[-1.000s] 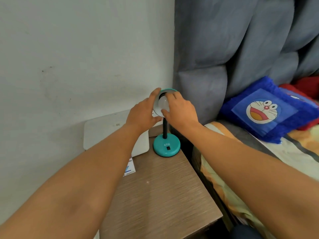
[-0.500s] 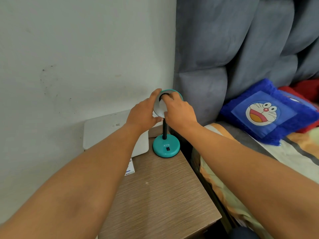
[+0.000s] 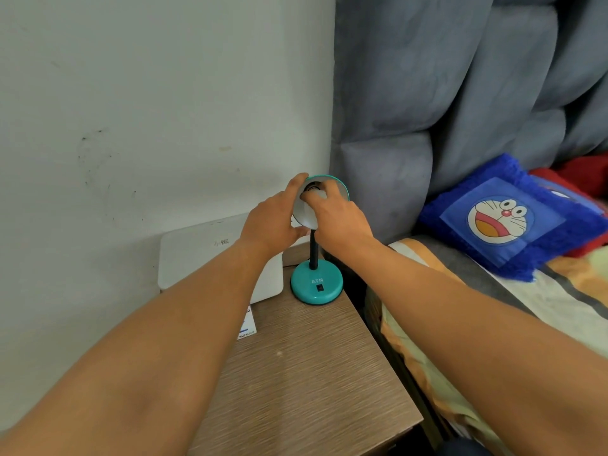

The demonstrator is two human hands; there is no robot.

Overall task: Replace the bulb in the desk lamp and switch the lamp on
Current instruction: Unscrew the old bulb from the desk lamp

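Lamp (image 3: 316, 284): teal, at the back of the bedside table (image 3: 306, 373), shade tipped toward the person.
Left hand (image 3: 274, 218): wrapped round the shade's rim, likely steadying it.
Right hand (image 3: 339, 215): fingers closed inside the shade, apparently on the bulb (image 3: 312, 190), mostly hidden.
Switch (image 3: 318, 287): untouched.

Soft, even daylight fills the scene with no harsh glare; the wall (image 3: 131, 110) is bright and pale, and only faint shadows fall beneath the lamp (image 3: 316, 284) base and the white box (image 3: 210, 255) on the wooden table (image 3: 306, 373). The wide lens bends lines and stretches both forearms at the lower edges; detail is slightly soft, and the table's grain looks smeared.
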